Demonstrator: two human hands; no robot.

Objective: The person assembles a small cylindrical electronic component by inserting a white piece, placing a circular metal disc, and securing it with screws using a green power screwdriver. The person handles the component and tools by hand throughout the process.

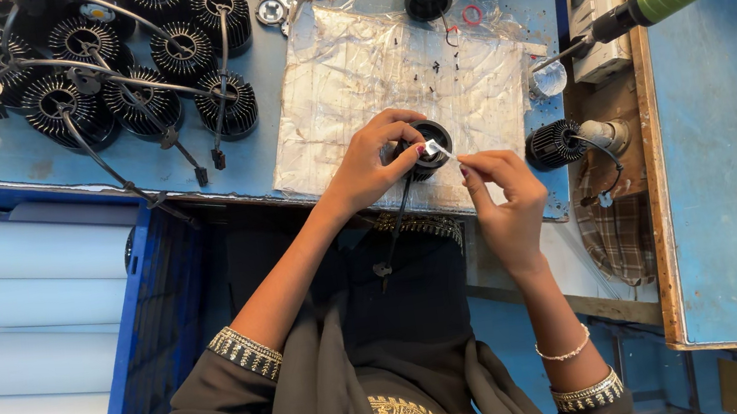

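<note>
your left hand [372,160] grips a black finned heat sink [429,148], fingers curled round its rim, holding it on the clear plastic sheet [369,72] at the near edge of the blue bench [15,156]. its black cable [395,227] hangs over the edge toward you. your right hand [507,202] pinches a small white piece [437,148] between thumb and forefinger, right at the sink's top. more finned sinks [128,68] sit grouped far left, one [556,144] just right of your hands. white tubes [30,331] fill the blue crate [154,352] on the left.
</note>
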